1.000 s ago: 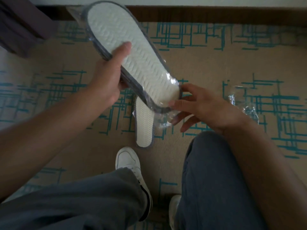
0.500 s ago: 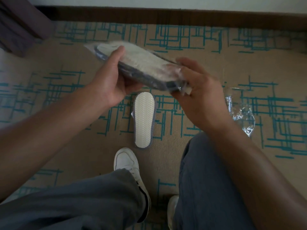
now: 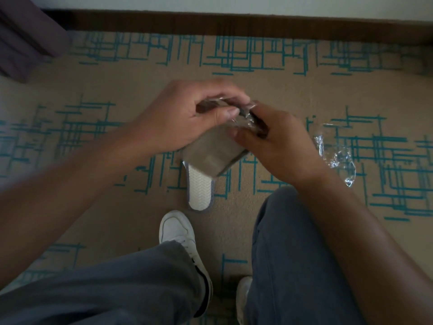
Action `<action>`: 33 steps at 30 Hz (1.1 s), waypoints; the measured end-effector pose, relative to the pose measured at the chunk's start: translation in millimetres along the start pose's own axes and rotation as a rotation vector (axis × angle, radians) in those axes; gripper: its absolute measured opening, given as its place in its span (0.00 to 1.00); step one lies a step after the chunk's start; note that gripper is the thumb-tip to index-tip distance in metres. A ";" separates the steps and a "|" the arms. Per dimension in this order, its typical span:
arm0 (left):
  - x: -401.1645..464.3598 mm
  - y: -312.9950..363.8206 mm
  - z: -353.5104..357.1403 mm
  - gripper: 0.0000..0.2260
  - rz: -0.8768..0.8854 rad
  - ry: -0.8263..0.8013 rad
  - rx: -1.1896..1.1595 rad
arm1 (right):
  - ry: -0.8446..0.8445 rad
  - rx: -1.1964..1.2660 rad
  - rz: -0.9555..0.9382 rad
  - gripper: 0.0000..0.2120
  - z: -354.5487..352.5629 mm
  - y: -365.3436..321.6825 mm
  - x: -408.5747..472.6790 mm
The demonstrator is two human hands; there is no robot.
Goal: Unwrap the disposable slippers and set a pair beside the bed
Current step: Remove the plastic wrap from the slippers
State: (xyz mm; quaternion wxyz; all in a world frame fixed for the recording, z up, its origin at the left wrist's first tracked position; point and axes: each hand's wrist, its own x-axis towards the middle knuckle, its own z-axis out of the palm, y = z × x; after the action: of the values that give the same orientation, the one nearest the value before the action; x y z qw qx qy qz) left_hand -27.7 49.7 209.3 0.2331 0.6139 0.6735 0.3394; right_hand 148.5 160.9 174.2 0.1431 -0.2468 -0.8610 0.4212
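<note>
A: Head view, where's the wrapped slipper (image 3: 214, 158)?
B: Above the bare slipper (image 3: 199, 188) lying sole-up on the carpet (image 3: 269, 83). The left hand (image 3: 178, 120) and right hand (image 3: 276, 141) both clench its top end
A: Anything else?
B: A loose wrapper (image 3: 335, 156) lies well right of the bare slipper
</note>
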 end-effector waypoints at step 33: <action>-22.7 -5.4 26.5 0.08 -0.346 0.189 -0.534 | 0.042 0.925 0.382 0.16 -17.4 10.5 8.7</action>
State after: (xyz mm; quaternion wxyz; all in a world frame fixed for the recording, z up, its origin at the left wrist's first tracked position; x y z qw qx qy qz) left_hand -8.8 31.8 185.4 0.3763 0.3734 0.6735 0.5151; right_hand 152.3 182.5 176.7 0.1752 -0.3191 -0.5202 0.7726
